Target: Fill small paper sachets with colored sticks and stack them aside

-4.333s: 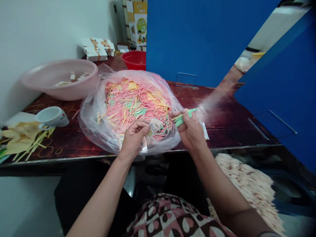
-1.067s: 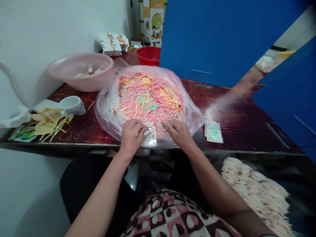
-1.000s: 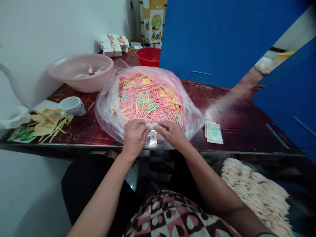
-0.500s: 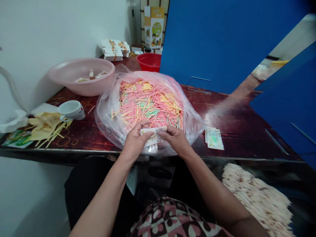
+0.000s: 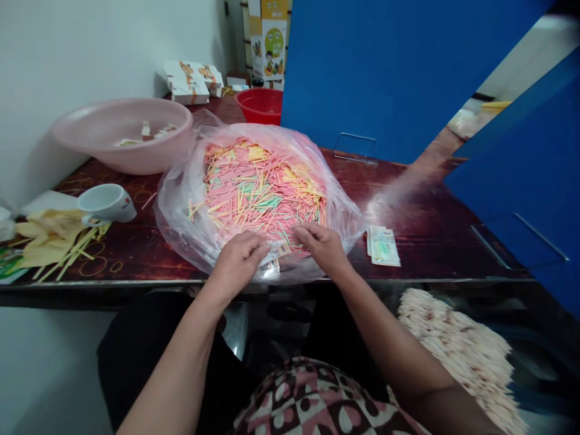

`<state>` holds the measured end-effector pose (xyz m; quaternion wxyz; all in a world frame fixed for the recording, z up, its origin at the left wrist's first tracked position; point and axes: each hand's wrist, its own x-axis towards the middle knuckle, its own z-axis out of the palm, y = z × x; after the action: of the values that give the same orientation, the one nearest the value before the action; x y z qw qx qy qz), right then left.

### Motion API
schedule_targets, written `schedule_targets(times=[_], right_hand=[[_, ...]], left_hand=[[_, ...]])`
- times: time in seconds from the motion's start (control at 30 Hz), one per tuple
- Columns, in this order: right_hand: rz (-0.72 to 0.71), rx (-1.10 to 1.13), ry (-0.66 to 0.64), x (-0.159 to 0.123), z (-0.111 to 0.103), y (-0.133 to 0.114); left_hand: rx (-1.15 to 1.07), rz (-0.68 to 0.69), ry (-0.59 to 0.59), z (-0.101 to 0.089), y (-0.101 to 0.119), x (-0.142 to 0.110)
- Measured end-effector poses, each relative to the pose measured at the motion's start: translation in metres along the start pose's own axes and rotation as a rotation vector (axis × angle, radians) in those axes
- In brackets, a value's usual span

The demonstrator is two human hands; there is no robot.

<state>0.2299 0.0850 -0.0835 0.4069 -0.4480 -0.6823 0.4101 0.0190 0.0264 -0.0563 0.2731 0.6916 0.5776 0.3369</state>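
Observation:
My left hand [image 5: 240, 258] is closed on one end of a small printed packet [image 5: 276, 249], at the near rim of a large clear plastic bag [image 5: 174, 211]. Thin pink, yellow and green sticks [image 5: 258, 193] fill the open bag in a loose heap. Just right of the packet, my right hand [image 5: 324, 246] has thumb and forefinger pinched together over the near edge of the heap. Whatever is between those fingertips is too small to make out. To the right of the bag lies a short stack of similar flat packets [image 5: 385, 248].
A pink basin [image 5: 131, 160] with small pieces inside stands back left, near a white cup [image 5: 107, 202] and rubber bands [image 5: 93, 266]. Behind are a red bowl [image 5: 260, 107] and white cartons [image 5: 188, 84]. Blue panels [image 5: 371, 72] stand at the right.
My right hand has let go of the packet and moved apart from it, over the sticks. The packet stays in my left hand. The whole view has shifted slightly.

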Motion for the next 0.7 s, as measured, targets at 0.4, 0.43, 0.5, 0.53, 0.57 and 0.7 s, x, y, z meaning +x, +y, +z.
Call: schedule_targets(times=[0.4, 0.43, 0.5, 0.53, 0.57, 0.7], right_hand=[[0.01, -0.885, -0.325, 0.056, -0.005, -0.026], [0.022, -0.907, -0.345, 0.058, -0.003, -0.029], [0.031, -0.956, -0.364, 0.06, -0.001, -0.033], [0.026, -0.98, -0.366, 0.062, 0.0, -0.035], [0.016, -1.001, -0.372, 0.063, 0.001, -0.035], [-0.022, -1.059, -0.447, 0.068, 0.002, -0.035]], left_hand=[[0.11, -0.045, -0.05, -0.011, -0.036, -0.002], [0.1, -0.054, -0.052, -0.013, -0.038, -0.003], [0.089, -0.07, -0.054, -0.016, -0.04, -0.003], [0.091, -0.077, -0.047, -0.017, -0.041, -0.004], [0.097, -0.082, -0.038, -0.017, -0.042, -0.004], [0.128, -0.081, -0.001, -0.016, -0.042, -0.005]])
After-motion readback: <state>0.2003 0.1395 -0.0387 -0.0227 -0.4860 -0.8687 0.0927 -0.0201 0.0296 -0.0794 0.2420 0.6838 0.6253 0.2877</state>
